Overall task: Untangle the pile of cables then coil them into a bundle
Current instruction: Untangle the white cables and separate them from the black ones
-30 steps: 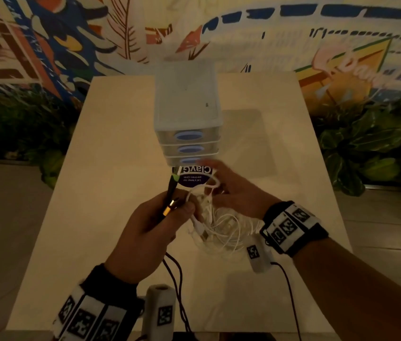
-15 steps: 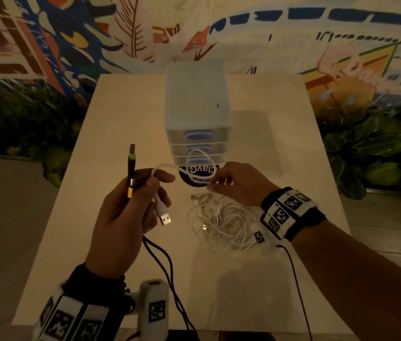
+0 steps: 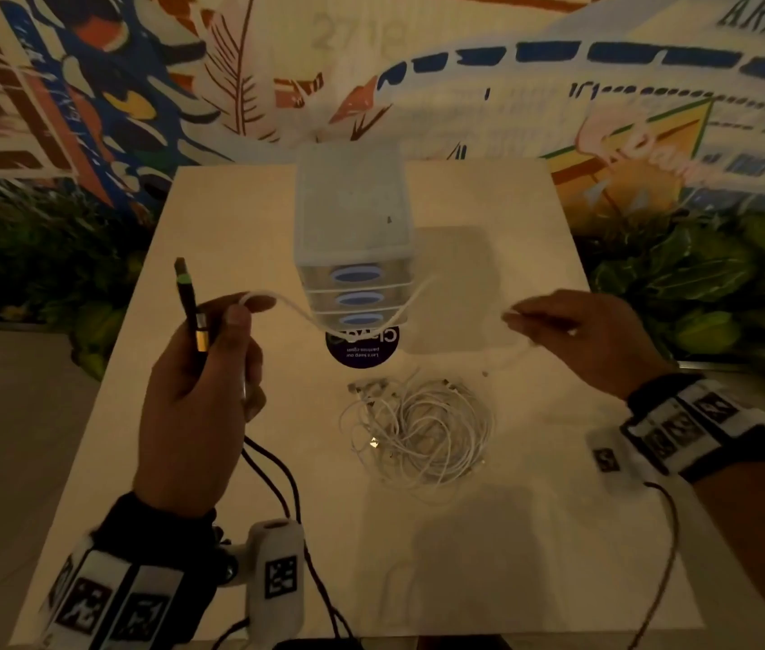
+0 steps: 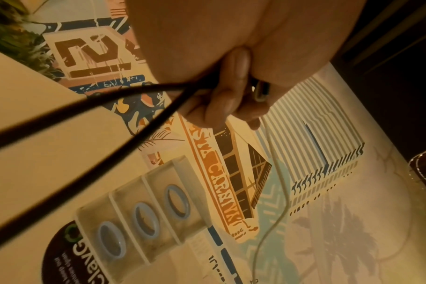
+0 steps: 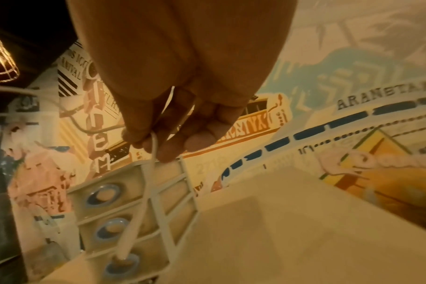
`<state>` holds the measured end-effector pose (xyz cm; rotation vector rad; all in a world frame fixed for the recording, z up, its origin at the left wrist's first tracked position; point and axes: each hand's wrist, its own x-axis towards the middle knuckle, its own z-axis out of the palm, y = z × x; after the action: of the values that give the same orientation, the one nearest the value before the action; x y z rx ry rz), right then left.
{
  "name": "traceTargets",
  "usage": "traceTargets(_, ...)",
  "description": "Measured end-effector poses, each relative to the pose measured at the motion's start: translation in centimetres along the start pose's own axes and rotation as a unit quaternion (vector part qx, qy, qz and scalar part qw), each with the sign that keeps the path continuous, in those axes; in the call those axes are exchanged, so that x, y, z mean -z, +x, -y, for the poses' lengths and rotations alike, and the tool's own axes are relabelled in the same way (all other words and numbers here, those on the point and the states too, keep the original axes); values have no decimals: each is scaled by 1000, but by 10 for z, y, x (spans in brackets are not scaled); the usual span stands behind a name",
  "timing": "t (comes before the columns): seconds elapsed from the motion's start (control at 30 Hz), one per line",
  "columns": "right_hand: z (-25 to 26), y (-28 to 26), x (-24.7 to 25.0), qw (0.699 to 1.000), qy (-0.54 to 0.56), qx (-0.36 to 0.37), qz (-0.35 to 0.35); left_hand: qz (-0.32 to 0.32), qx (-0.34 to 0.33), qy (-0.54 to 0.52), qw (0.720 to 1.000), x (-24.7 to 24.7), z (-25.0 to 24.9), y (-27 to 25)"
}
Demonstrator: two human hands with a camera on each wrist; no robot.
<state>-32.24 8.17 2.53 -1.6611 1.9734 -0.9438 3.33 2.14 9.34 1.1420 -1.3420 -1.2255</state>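
Both hands are raised above the table (image 3: 240, 218) — left hand (image 3: 202, 382) grips a black cable (image 3: 190, 302) and one white cable (image 3: 348, 316); right hand (image 3: 577, 340) pinches that white cable's other part — tangled pile (image 3: 418, 429) below.

The left hand (image 3: 197, 391) is raised at about 9 o'clock from the middle of the head view, back of the hand toward the camera, fingers curled into a fist with the knuckles up. Its thumb and forefinger pinch a white cable (image 3: 324, 316) at the top of the fist, and a black cable (image 3: 190, 302) stands upright out of the same grip. In the left wrist view the curled fingers (image 4: 234, 90) close against the palm. The right hand (image 3: 591, 344) is held at about 3 o'clock, well apart from the left, palm down, forearm running off toward 5 o'clock. Its thumb and fingertips (image 5: 168, 148) pinch the white cable. Both wrists wear marker-printed bands.
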Motion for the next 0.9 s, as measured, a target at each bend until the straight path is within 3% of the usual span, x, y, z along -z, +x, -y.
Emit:
traceTargets(0.17, -10, -73, 31, 991, -34, -35, 125, -57, -43, 49, 996, -10, -8, 2)
traceTargets(0.37, -15, -162, -3, 943, -16, -99, 317, -33, -59, 111, 992, -33, -12, -12)
traceTargets(0.63, -12, -241, -63, 912, 31, -181, 366, 99, -37, 5, 994, -37, -4, -24)
traceTargets(0.73, -1, -253, -69, 902, -8, -140, 408, 180, -20, 4, 983, -29, 6, -26)
traceTargets(0.8, 7, -246, -60, 914, -58, -122, 383, 234, -9, 19, 972, -23, 13, -31)
traceTargets(0.9, 35, -217, -31, 954, -84, -132, 255, 293, -6, 42, 955, -15, 17, -42)
